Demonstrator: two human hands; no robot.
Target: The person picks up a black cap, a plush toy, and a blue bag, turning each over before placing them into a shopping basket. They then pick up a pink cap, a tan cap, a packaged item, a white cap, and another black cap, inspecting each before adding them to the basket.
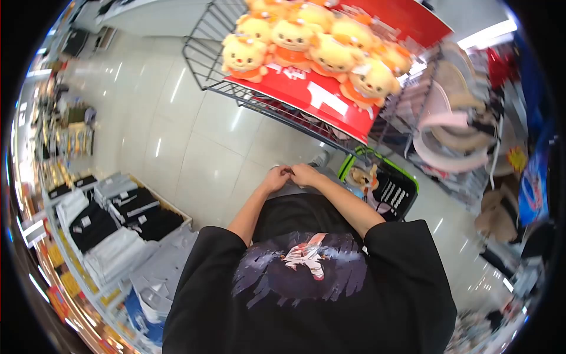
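Note:
In front of my waist, my left hand [276,179] and my right hand [305,175] meet with their fingertips together. Both sets of fingers are bent and pinched. Whatever lies between them, if anything, is too small to make out. Below the hands are grey pants [295,190] and the hem of a black T-shirt [295,215] with a printed figure. Beyond them stands a wire display rack [203,59], where several yellow plush toys [244,56] in orange sit on a red board [283,88]. Neither hand touches the rack.
A black shopping basket with a green rim [413,180] stands on the floor close to my right, with a plush toy [362,176] in it. Hats and visors [451,138] hang at the right. Folded clothes [112,251] fill a shelf at the left. Glossy tiles [171,130] cover the floor.

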